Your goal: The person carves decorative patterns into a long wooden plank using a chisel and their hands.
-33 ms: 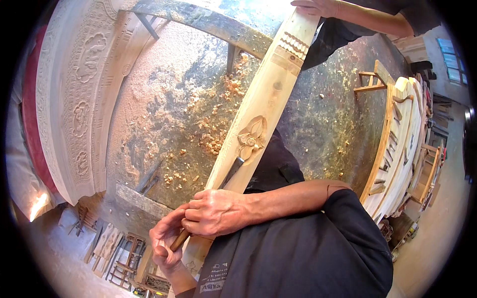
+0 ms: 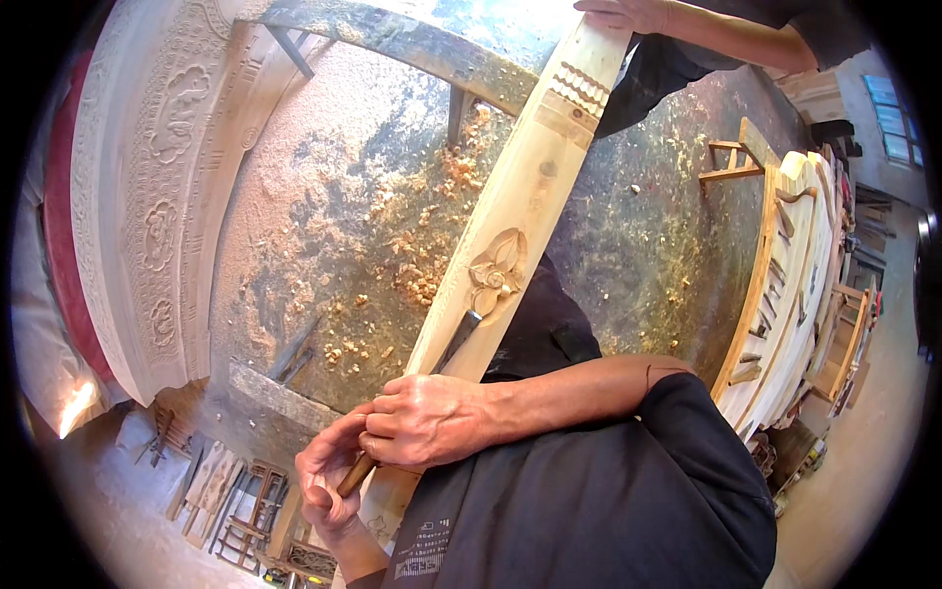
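A long pale wooden board (image 2: pixel 535 201) slants up and to the right beneath my hands. A flower relief (image 2: pixel 497 275) is carved in its face. My right hand (image 2: pixel 422 420) wraps round a chisel (image 2: pixel 459 342), knuckles up, over the board. Its dark metal blade reaches the lower edge of the carving. Lower left, my left hand (image 2: pixel 332 471) curls round the wooden handle, whose rounded end shows between thumb and fingers. The right hand partly hides the middle of the tool. Another person's hand (image 2: pixel 623 14) lies on the board's far end.
A large carved panel (image 2: pixel 162 216) stands at the left. Wood shavings (image 2: pixel 422 265) litter the dark surface below the board, with a metal-edged beam (image 2: pixel 402 54) behind. At the right, a bench (image 2: pixel 770 285) bears a row of hand tools. Wooden frames (image 2: pixel 250 520) stand lower left.
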Demonstrator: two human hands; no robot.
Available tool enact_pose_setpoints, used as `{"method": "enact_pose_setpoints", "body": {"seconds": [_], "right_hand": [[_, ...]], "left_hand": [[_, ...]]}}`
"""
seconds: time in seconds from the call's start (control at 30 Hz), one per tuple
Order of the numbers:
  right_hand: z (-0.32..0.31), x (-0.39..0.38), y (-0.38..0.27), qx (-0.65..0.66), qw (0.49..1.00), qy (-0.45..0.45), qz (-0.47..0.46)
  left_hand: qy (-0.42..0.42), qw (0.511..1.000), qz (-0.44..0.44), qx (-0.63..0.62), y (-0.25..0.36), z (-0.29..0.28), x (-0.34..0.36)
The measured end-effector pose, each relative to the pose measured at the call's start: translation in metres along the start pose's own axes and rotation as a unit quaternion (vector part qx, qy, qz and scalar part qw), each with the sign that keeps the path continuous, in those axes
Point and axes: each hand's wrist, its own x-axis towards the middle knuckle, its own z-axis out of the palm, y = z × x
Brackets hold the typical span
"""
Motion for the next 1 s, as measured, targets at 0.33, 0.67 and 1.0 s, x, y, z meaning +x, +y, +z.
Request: {"method": "enact_pose_setpoints", "body": {"seconds": [0.33, 0.67, 1.0], "right_hand": [[-0.006, 0.003, 0.000, 0.025, 0.999, -0.028, 0.010], [-0.006, 0.004, 0.002, 0.046, 0.998, -0.031, 0.023], [-0.008, 0.007, 0.005, 0.054, 0.998, -0.012, 0.032]], "left_hand": [[0.003, 1.000, -0.010, -0.026, -0.003, -0.005, -0.001], [0.022, 0.999, -0.042, -0.023, 0.003, 0.002, 0.007], [-0.002, 0.999, -0.036, 0.000, -0.001, -0.003, 0.012]]}}
